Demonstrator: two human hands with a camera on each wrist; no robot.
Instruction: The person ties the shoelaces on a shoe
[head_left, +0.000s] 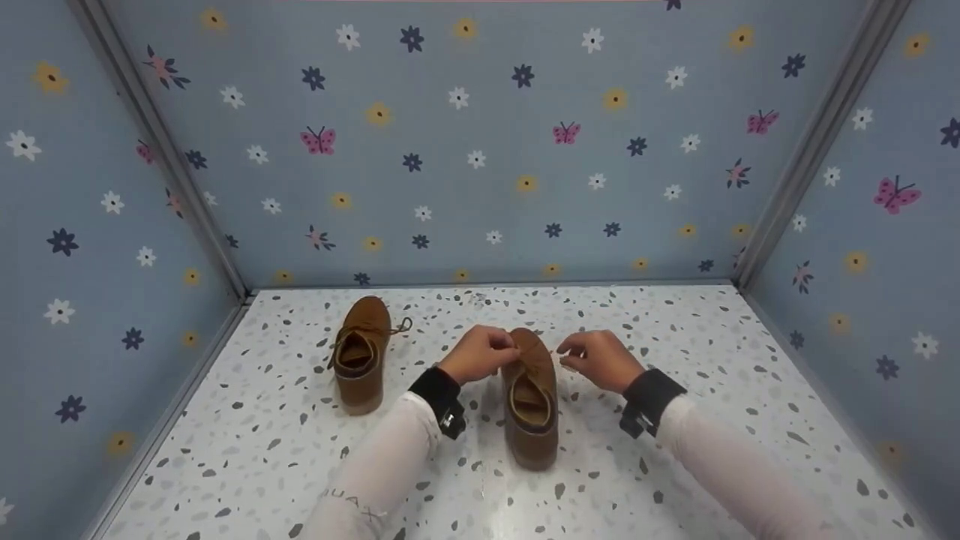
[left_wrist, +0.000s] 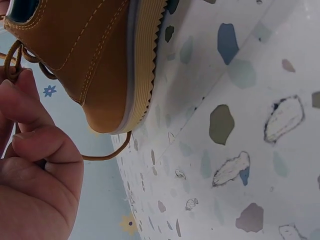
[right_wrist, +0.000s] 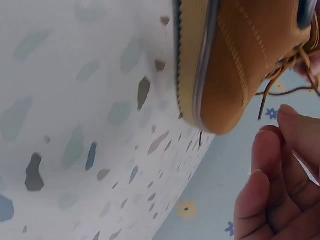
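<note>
A brown lace-up shoe [head_left: 531, 405] stands upright on the speckled surface, its toe pointing away from me. My left hand [head_left: 480, 352] is at the left side of its laces, pinching a brown shoelace [left_wrist: 16, 62]; a looped part of it shows at the fingertips in the left wrist view. My right hand [head_left: 602, 360] is held to the right of the toe, fingers loosely bent and nothing between them. In the right wrist view, a loose lace end [right_wrist: 261, 112] hangs just short of the right thumb and forefinger [right_wrist: 267, 140].
A matching brown shoe [head_left: 360, 390] stands to the left, its lace [head_left: 401, 327] spread out to the side. Blue panels [head_left: 465, 187] with flowers and butterflies rise at the back and both sides of the white speckled surface [head_left: 262, 450]. Metal posts [head_left: 202, 202] mark the corners.
</note>
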